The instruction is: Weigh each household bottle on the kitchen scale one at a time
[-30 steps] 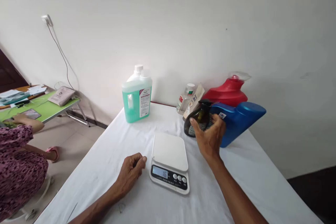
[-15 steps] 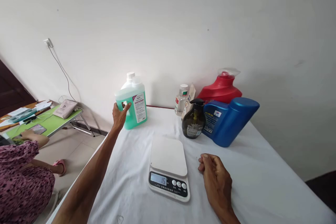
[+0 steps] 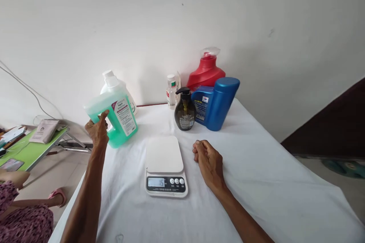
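My left hand grips the handle of a large jug of green liquid and holds it tilted above the white tablecloth, left of a white kitchen scale. The scale's pan carries nothing and its display is lit. Loosely closed and holding nothing, my right hand rests on the cloth just right of the scale. Behind the scale stand a dark pump bottle, a blue jug, a red jug and a small clear bottle.
The table meets a white wall at the back; its left edge drops to the floor. A low green table with papers and a phone stands at the left. A seated person in a patterned dress is at the lower left.
My left hand took hold of the green jug and lifted it off the table, tilting it. My right hand let go of the dark pump bottle and came down beside the scale.
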Action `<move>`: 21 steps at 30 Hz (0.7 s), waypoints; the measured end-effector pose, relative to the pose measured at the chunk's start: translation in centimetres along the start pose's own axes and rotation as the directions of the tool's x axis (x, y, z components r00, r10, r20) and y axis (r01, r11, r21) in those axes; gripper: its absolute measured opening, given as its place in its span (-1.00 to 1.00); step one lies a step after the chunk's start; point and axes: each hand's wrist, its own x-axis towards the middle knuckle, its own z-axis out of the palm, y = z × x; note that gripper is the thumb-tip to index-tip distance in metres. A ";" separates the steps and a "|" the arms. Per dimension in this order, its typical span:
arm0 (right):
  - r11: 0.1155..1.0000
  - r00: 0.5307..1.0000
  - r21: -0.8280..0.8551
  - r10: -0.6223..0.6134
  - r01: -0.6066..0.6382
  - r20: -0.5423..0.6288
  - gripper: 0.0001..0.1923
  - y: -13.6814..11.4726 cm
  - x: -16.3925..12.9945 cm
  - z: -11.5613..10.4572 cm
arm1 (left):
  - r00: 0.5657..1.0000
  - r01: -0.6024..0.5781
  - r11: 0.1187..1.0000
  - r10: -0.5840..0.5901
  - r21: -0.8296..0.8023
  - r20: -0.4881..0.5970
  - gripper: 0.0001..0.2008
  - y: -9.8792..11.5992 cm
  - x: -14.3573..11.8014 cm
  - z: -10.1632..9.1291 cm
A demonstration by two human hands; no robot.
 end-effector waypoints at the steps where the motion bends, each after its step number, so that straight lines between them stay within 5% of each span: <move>1: 1.000 1.000 0.006 -0.003 0.003 0.000 -0.53 0.0 0.0 0.0 | 1.000 -0.016 1.000 0.016 0.004 0.017 -0.54 0.7 -0.2 -0.4; 8: 0.999 0.999 -0.010 -0.038 0.038 -0.001 -0.55 -0.1 0.2 0.2 | 0.989 -0.109 0.994 0.110 -0.016 0.095 -0.47 6.9 -3.1 -2.5; 13: 0.998 0.998 -0.039 -0.055 0.055 -0.016 -0.49 0.0 0.2 0.2 | 0.977 -0.078 0.991 0.096 -0.105 0.189 -0.39 10.7 -5.7 -2.1; 21: 0.998 0.998 -0.012 -0.058 0.058 -0.023 -0.42 -0.5 0.0 0.1 | 0.937 0.032 0.992 0.012 -0.120 0.349 -0.29 10.4 -10.1 0.3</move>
